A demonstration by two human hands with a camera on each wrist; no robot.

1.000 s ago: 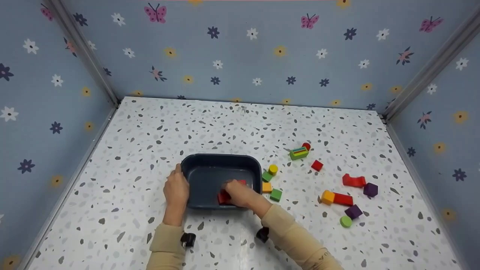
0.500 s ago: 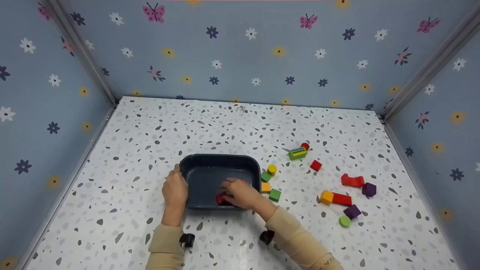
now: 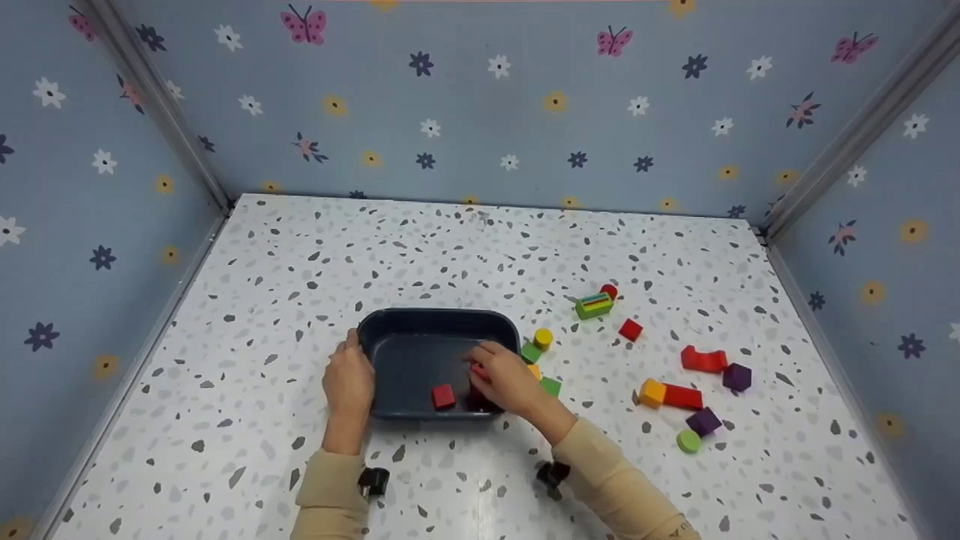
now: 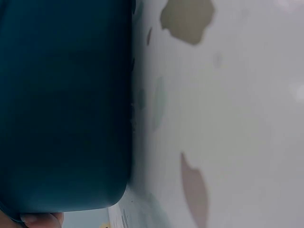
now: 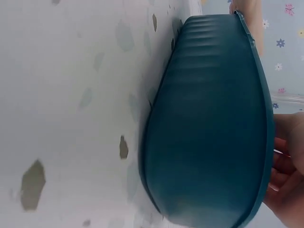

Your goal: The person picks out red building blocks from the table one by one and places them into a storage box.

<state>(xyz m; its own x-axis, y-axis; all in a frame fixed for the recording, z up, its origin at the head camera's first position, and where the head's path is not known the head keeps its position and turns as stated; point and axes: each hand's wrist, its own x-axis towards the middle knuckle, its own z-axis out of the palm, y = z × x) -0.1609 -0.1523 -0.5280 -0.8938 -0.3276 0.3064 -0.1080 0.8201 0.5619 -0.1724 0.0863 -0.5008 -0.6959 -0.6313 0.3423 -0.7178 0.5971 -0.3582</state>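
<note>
A dark blue rectangular tray (image 3: pixel 420 360) with rounded corners and raised walls sits in front of me. My left hand (image 3: pixel 349 379) grips its left wall, with fingertips at the rim in the left wrist view. Inside the tray's right end, my right hand (image 3: pixel 506 379) has its thumb and fingers round a red block (image 3: pixel 478 397), which it partly covers. A red cube (image 3: pixel 443 396) lies on the tray floor, just left of that block. In the right wrist view the tray's outer wall (image 5: pixel 209 118) hides the block, and curled fingers show beyond the rim.
Against the tray's right side are a yellow cylinder (image 3: pixel 543 339) and green and orange blocks. Farther right lie a striped green block (image 3: pixel 595 306), a red cube (image 3: pixel 631 330), a red curved block (image 3: pixel 703 360), purple blocks (image 3: pixel 737 377) and others. Patterned walls enclose the table.
My right hand has let go of the red cube and moved right to the other red block, uncovering the cube. My left hand stays on the tray.
</note>
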